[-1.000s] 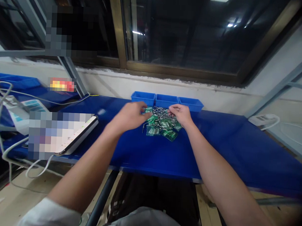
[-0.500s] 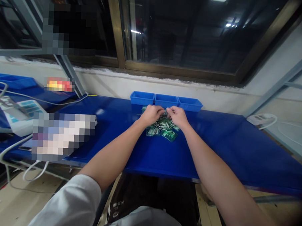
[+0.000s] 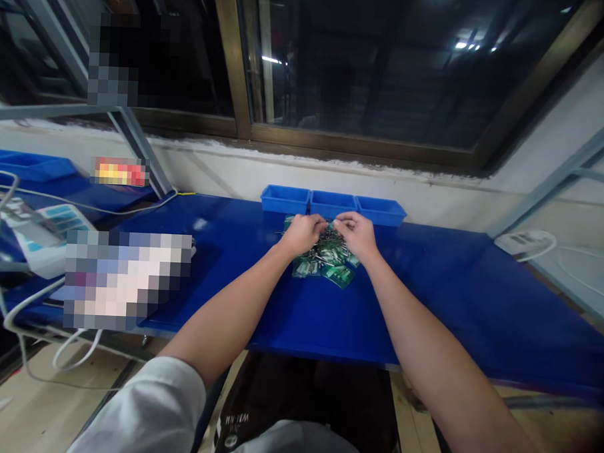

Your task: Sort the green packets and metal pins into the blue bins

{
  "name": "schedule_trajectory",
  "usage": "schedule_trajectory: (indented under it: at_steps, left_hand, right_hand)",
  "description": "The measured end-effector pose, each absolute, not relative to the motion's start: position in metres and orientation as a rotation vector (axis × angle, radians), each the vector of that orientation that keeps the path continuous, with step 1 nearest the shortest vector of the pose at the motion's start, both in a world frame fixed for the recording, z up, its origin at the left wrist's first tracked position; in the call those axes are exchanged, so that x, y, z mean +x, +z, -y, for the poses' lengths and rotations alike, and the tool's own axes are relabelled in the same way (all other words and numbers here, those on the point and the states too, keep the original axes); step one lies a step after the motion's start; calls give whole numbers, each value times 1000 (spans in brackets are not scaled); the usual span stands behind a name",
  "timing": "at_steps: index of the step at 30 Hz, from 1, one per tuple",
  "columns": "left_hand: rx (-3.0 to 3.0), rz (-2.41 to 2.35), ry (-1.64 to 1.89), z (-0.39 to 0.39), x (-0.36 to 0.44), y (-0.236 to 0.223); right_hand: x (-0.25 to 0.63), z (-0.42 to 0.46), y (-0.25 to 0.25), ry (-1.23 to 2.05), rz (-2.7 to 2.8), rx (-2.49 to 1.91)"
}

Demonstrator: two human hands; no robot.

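Note:
Both hands meet over a pile on the blue table (image 3: 298,316). My left hand (image 3: 301,234) is closed in a pinch at the pile's left side, its fingertips pointing right. Just across a small gap, my right hand (image 3: 357,235) is also pinched, thumb against fingers. What either pinch holds is too small and too covered to make out. Under the fingers lie thin, shiny metal pins (image 3: 325,255), loosely heaped, resembling blind rivets. Small clear green packets (image 3: 338,276) with pale print lie among them and along the near edge. The fingers hide the pile's far part.
Three joined blue bins (image 3: 333,202) stand behind the pile against the wall. To the left are a blurred-out device (image 3: 129,279), a white scale-like machine (image 3: 56,242) and looping white cables (image 3: 15,307). A white power strip (image 3: 524,243) lies at the right.
My left hand has moved right and closed into a pinch, coming close to my right hand over the pile. My right hand has stayed nearly in place. During the last half second little has shifted.

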State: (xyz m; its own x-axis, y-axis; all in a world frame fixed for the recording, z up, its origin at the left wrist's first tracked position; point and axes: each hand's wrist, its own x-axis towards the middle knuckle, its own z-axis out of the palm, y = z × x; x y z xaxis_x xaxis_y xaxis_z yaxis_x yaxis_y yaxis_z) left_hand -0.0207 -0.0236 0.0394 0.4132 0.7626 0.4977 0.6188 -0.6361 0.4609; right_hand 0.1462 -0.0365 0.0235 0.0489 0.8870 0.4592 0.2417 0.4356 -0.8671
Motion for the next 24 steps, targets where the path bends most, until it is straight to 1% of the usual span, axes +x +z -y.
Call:
schedule_trajectory:
  at_steps: [6, 10, 13, 17, 24]
  left_hand:
    - [2432, -1257, 1021, 24, -22, 40]
    - [2397, -1200, 1020, 24, -23, 40]
    - [2311, -1179, 1095, 20, -26, 37]
    - [2274, -1325, 1168, 10, -34, 35]
    - [2412, -1526, 1254, 4, -45, 34]
  right_hand:
    - [150, 32, 16, 834, 1391, -976]
    - [151, 30, 13, 857, 1359, -1012]
    - [153, 29, 14, 832, 1334, -1029]
    - [159, 28, 19, 697, 1313, -1104]
    - [181, 22, 22, 295, 1274, -1323]
